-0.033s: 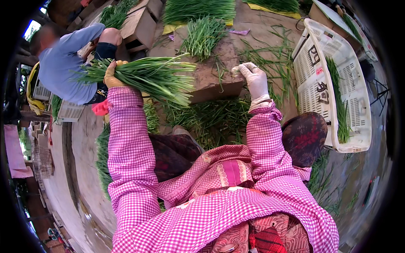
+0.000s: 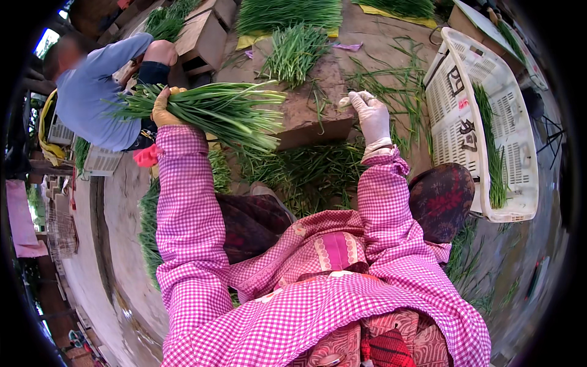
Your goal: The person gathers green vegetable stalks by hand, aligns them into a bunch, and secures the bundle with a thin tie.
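Note:
My left hand (image 2: pixel 164 109), in a yellowish glove, is closed around a bunch of garlic chives (image 2: pixel 226 113). The bunch lies sideways in the air, pale cut ends to the right and green tips to the left. My right hand (image 2: pixel 370 116) wears a white glove and hovers right of a low wooden block (image 2: pixel 312 122). Its thumb and fingers are pinched together; a small pale bit may show at the tips, too small to name. On the block rests a loose heap of chives (image 2: pixel 298 54), apart from both hands.
A white slatted plastic crate (image 2: pixel 455 122) with chives inside stands at the right. Loose stalks (image 2: pixel 306 174) litter the ground below the block. Behind lies a broad pile of chives (image 2: pixel 287 15) on yellow sheeting. A person in a blue top (image 2: pixel 98 98) sits at the left.
My right fingertips and the bunch in my left hand have shifted very slightly. Both hands stay closed, and everything else looks the same.

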The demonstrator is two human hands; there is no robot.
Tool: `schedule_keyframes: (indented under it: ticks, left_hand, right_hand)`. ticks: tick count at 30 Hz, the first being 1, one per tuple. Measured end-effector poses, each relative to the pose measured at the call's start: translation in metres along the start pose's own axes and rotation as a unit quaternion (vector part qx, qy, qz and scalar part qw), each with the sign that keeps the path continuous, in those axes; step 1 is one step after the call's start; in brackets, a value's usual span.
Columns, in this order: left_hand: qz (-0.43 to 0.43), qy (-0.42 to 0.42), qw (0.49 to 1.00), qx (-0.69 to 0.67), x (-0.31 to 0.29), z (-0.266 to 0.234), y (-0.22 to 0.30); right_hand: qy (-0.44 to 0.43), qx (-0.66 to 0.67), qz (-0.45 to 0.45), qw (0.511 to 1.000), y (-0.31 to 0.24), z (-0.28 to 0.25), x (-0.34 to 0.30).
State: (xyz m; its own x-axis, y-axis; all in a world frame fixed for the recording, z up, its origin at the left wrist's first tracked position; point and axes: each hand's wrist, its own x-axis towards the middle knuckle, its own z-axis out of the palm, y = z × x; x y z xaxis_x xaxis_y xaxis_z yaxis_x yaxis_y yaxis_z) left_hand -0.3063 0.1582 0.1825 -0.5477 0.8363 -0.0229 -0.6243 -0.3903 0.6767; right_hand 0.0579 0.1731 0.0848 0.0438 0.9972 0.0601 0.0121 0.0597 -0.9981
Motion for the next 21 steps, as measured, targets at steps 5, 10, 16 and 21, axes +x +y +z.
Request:
schedule_keyframes:
  ticks: [5, 10, 16, 21]
  left_hand:
    - [-0.001, 0.058, 0.998, 0.033, 0.001, 0.001, -0.004]
    - [-0.009, 0.112, 0.99, 0.081, -0.003, 0.007, -0.01]
    - [-0.051, 0.128, 0.983, 0.118, 0.0, 0.003, -0.019]
    - [-0.099, 0.14, 0.975, 0.143, -0.011, 0.009, -0.032]
  right_hand:
    - [-0.073, 0.101, -0.039, 0.991, -0.007, 0.019, -0.007]
    - [-0.246, 0.202, 0.036, 0.947, -0.022, 0.04, -0.024]
    - [-0.237, 0.188, 0.051, 0.952, -0.004, 0.076, -0.038]
    - [-0.233, 0.29, 0.14, 0.917, -0.016, 0.095, -0.06]
